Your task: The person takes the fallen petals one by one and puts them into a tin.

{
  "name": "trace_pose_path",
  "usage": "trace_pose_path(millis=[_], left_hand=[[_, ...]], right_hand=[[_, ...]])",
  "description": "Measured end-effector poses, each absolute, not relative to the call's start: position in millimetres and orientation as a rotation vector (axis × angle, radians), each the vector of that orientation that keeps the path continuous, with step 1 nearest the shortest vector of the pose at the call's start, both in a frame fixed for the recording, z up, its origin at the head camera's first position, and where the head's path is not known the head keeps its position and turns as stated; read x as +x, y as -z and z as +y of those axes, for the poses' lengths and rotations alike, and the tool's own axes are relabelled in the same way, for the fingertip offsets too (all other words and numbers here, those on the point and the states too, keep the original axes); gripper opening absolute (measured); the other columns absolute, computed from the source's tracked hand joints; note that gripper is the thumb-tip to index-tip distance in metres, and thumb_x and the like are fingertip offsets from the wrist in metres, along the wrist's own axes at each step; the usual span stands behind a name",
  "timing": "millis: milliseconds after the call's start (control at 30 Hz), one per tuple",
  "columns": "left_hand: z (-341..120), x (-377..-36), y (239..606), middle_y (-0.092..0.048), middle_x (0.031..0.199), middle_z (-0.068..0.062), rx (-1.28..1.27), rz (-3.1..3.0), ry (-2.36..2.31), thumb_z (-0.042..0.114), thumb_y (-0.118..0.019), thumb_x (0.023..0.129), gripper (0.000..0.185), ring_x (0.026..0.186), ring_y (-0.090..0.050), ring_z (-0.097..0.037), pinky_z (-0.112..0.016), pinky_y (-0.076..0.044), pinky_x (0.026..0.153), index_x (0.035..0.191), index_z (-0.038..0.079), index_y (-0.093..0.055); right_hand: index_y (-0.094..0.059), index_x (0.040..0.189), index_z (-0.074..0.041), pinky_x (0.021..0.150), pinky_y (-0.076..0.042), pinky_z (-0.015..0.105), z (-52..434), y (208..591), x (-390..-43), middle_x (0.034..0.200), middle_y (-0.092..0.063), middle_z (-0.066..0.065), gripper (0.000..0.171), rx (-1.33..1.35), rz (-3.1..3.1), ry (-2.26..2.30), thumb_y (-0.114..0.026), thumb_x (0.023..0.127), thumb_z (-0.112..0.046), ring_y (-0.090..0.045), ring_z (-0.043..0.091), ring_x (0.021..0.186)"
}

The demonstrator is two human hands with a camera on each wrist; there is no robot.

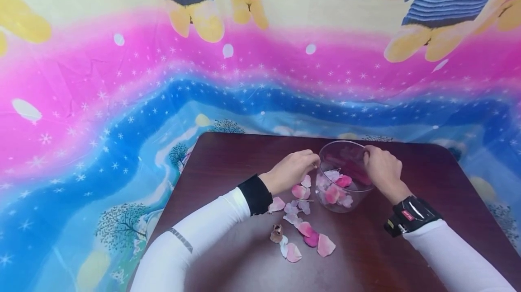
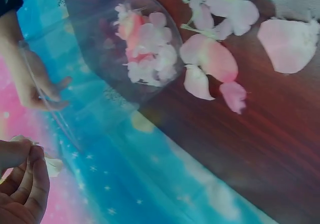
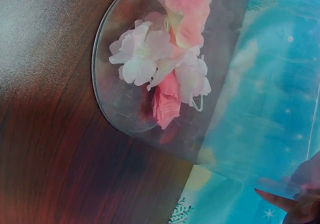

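About a dozen loose petals [image 1: 303, 226] and one brown scrap [image 1: 277, 233] lie nearest you on the desk [image 1: 228, 161]. Beyond them stands one clear bowl [image 1: 343, 179] holding more petals. Your right hand [image 1: 382, 167] grips its rim. Only the left wrist view shows your left hand [image 2: 22, 184] pinching a pale petal [image 2: 51, 166].

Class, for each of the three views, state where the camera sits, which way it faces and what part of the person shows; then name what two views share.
Head: worn high, facing forward and down at the table; both sleeved arms show, left hand and right hand at the glass bowl.
Left wrist: beside the left hand, which pinches a pale petal, facing the bowl and loose petals.
Right wrist: faces the bowl's base; only fingertips show.
Shared: both wrist views show the petal-filled bowl.
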State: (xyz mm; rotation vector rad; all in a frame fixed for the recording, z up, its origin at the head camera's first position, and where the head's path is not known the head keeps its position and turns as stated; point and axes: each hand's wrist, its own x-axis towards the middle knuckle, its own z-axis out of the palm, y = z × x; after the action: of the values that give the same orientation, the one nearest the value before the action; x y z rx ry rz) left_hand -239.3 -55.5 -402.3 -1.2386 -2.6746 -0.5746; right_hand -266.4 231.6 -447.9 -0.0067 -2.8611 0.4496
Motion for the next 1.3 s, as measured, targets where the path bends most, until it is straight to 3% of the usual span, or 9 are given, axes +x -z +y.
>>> trace_pose_path(millis=[800, 1100, 1233, 1300], left_hand=[[-10.4, -233.3, 385.7, -0.069, 0.109, 0.004, -1.344, -2.650, 0.269, 0.012, -0.073, 0.093, 0.024, 0.108, -0.065, -0.005, -0.011, -0.050, 0.096, 0.116, 0.016, -0.069], [5.7, -233.2, 388.5, -0.068, 0.107, 0.005, -1.365, -2.679, 0.142, 0.013, -0.074, 0.092, 0.024, 0.106, -0.063, -0.005, -0.010, -0.051, 0.092, 0.115, 0.018, -0.069], [9.4, -238.1, 393.9, -0.070, 0.115, 0.006, -1.336, -2.731, 0.103, 0.021, -0.071, 0.096, 0.027, 0.113, -0.064, -0.006, -0.013, -0.051, 0.097, 0.122, 0.020, -0.069], [10.6, -240.4, 397.7, -0.068, 0.128, 0.005, -1.330, -2.781, 0.039, 0.033, -0.065, 0.100, 0.035, 0.123, -0.062, -0.008, -0.018, -0.050, 0.102, 0.133, 0.022, -0.065]], right_hand=[[-0.068, 0.119, -0.006, 0.045, -0.038, 0.046, 232.0, 449.1, -267.5, 0.084, -0.069, 0.024, 0.030, -0.001, -2.850, -0.448, -0.048, 0.099, -0.017, -0.063, 0.041, 0.068], [-0.067, 0.120, -0.006, 0.045, -0.038, 0.046, 233.2, 448.6, -268.8, 0.079, -0.067, 0.021, 0.030, -0.022, -2.861, -0.449, -0.048, 0.100, -0.017, -0.061, 0.037, 0.063], [-0.068, 0.118, -0.006, 0.046, -0.039, 0.047, 232.6, 448.9, -268.7, 0.081, -0.068, 0.022, 0.029, -0.023, -2.860, -0.451, -0.048, 0.100, -0.017, -0.062, 0.039, 0.066], [-0.068, 0.118, -0.006, 0.046, -0.039, 0.047, 232.1, 448.8, -268.3, 0.083, -0.069, 0.023, 0.029, -0.018, -2.858, -0.454, -0.048, 0.099, -0.017, -0.063, 0.041, 0.067]])
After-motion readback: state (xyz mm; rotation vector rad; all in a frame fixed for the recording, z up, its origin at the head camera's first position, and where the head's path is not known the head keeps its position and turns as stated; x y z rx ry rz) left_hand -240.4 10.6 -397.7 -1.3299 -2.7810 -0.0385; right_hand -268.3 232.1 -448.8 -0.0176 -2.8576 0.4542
